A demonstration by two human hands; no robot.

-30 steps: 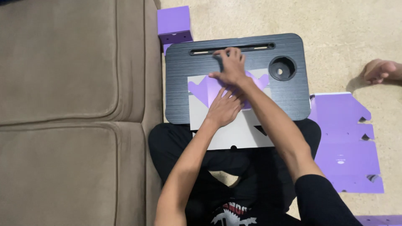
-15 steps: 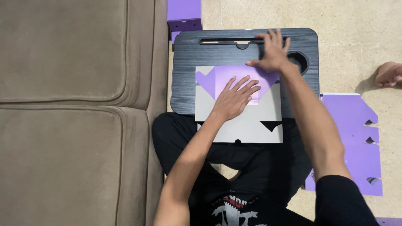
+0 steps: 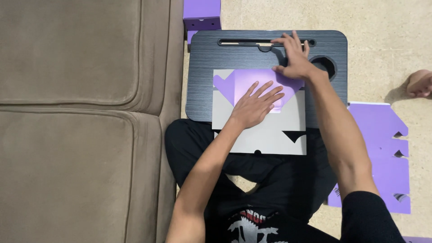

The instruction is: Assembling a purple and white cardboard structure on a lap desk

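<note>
- Left hand (image 3: 254,104) lies flat, fingers spread, palm down on the purple folded flap (image 3: 245,83); that is a press and no grip at all, most likely pinning the fold so it cannot spring back.
- The purple flap belongs to a flat card sheet (image 3: 261,126), grey side up, lying across the near half of the black lap tray (image 3: 202,67), which serves here as a table on the person's crossed legs.
- The sheet's near edge hangs off the tray over the lap, so the pressing weight also looks to keep it from sliding.
- Right hand (image 3: 294,58) sits at the flap's far right corner, fingers extended onto the tray near the long slot (image 3: 243,42); nothing clasped, fingers released, apparently steadying or creasing that corner.
- The round cup hole (image 3: 325,65) of the tray sits just beside the right wrist.
- On the floor to the right lies another purple die-cut card (image 3: 382,153), flat, within arm's reach.
- A small purple box (image 3: 201,13) stands just beyond the tray's far edge.
- The brown sofa (image 3: 81,112) fills the left side, touching the person's leg.
- A bare foot (image 3: 420,83) shows at the right edge.
</note>
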